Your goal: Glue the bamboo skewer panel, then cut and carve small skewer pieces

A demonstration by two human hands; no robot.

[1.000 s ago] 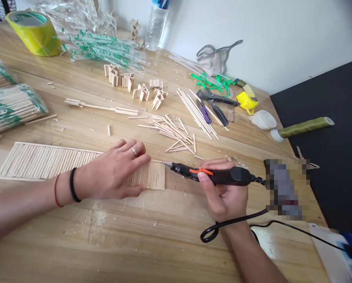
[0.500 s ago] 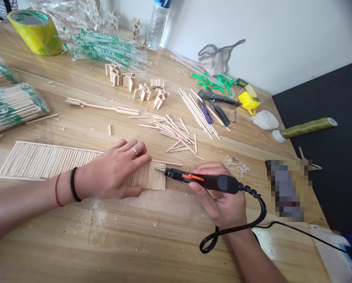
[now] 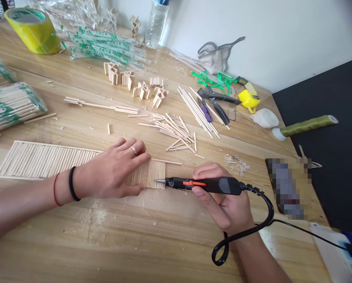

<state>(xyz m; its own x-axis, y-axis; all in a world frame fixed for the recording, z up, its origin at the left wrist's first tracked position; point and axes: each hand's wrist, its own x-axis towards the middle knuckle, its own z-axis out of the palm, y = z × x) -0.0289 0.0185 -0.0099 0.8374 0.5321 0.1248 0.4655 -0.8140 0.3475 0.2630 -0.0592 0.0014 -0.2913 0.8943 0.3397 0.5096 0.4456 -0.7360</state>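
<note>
My left hand lies palm down across a long flat panel of thin wooden sticks, covering its middle part. The fingers are spread, with the forefinger by the far edge and the thumb by the near edge. In my right hand is a black hot glue pen with an orange trigger and a corded tail. Its metal tip points left, over the near side of the panel's right end. Whether the tip touches the sticks I cannot tell. A long stick runs along the far edge.
Loose sticks lie beyond the panel, with small stick bundles behind. Pliers, a purple cutter and glue scraps are to the right. Wrapped stick packs and yellow tape stand left. The pen's cord loops over my right wrist.
The glue pen and my right hand have moved slightly toward me, taking the tip from the panel's middle to its near side. My left hand keeps its place on the panel.
</note>
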